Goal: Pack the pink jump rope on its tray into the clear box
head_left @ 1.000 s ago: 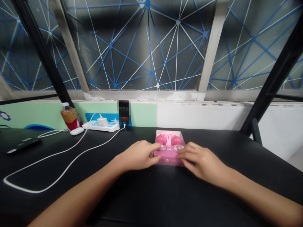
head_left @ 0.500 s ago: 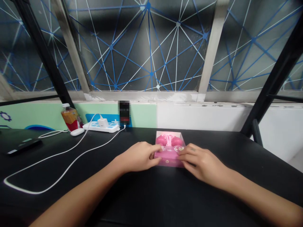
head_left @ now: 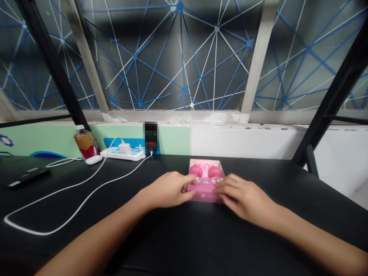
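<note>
A small pink box [head_left: 203, 188] lies flat on the black table in front of me. Through its upper part show two rounded pink pieces [head_left: 214, 171] with pale pink parts between them, which look like headphones. My left hand [head_left: 174, 189] grips the box's left side, index finger on top and thumb low by the near corner. On the right side, my right hand [head_left: 244, 195] holds the box with its fingers over the edge and thumb at the near corner. The fingers hide parts of both side edges.
A white power strip [head_left: 135, 155] with a charger [head_left: 125, 148] stands by the wall. White cables [head_left: 86, 199] loop across the left of the table [head_left: 184, 241]. Further left are a drink bottle [head_left: 85, 142], a white mouse-like object [head_left: 94, 160] and a flat black object [head_left: 30, 177]. Slanted black posts [head_left: 330, 88] rise at both sides.
</note>
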Action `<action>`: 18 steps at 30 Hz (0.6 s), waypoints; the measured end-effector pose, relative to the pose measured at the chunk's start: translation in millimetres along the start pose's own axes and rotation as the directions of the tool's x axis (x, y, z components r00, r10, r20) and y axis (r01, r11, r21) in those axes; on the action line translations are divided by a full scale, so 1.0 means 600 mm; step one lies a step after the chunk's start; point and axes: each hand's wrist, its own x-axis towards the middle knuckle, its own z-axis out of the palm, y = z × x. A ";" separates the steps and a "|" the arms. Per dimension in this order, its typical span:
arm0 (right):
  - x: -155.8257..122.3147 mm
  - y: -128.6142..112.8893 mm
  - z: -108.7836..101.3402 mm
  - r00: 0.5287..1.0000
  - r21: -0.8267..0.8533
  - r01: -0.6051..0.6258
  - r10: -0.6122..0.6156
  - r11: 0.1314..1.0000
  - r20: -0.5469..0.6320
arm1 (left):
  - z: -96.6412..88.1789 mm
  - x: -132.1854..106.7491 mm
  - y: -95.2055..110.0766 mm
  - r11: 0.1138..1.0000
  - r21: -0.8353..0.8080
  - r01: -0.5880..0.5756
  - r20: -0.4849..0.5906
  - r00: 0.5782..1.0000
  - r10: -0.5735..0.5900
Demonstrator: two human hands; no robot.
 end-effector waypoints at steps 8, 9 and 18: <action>-0.008 0.006 0.006 0.999 -0.024 0.044 -0.044 0.999 -0.001 | 0.002 0.002 -0.003 0.995 -0.093 0.029 0.024 0.999 -0.027; -0.009 0.006 0.006 0.999 -0.027 0.046 -0.046 0.999 0.004 | 0.003 0.002 -0.004 0.995 -0.093 0.030 0.021 0.999 -0.028; -0.006 -0.001 0.001 1.000 -0.022 0.028 -0.028 0.999 0.000 | 0.002 0.003 -0.002 0.996 -0.079 0.038 0.021 0.999 -0.036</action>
